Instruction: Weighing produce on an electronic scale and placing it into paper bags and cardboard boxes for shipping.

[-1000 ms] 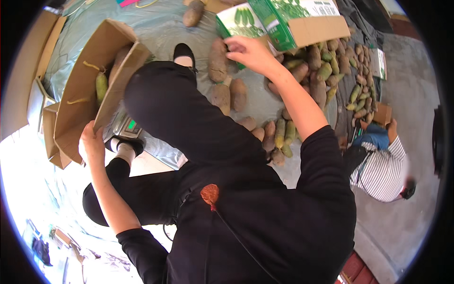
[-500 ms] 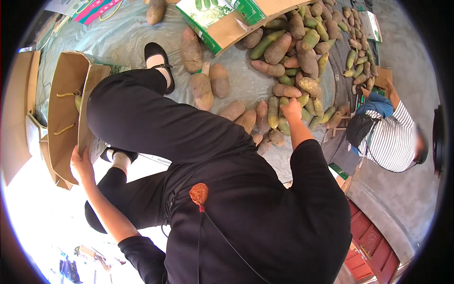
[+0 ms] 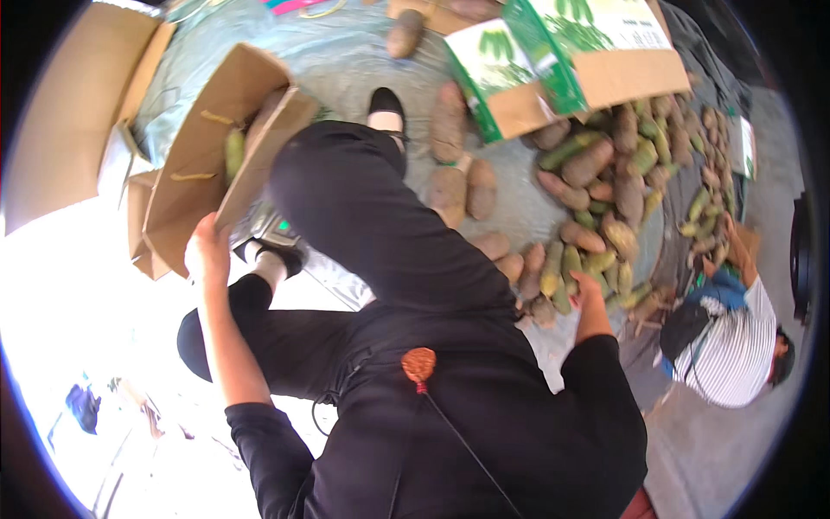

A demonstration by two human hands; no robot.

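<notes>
Cardboard box (image 3: 199,164) flap is gripped by the left hand (image 3: 206,251); the right hand (image 3: 589,294) closes over lumpy, oblong mangoes (image 3: 596,203).

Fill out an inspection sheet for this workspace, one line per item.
Surface: pale tarp on the ground.
Job's things: brown carton, a green fruit inside; pile of green and brown fruits.
Clutter: green-and-white boxes, flat cardboard.
Grippers: left hand grips the carton's edge; right hand reaches into the pile, grasp unclear.
Cables: thin cord across the black top.
Surroundings: a person in a striped shirt crouching nearby.
</notes>
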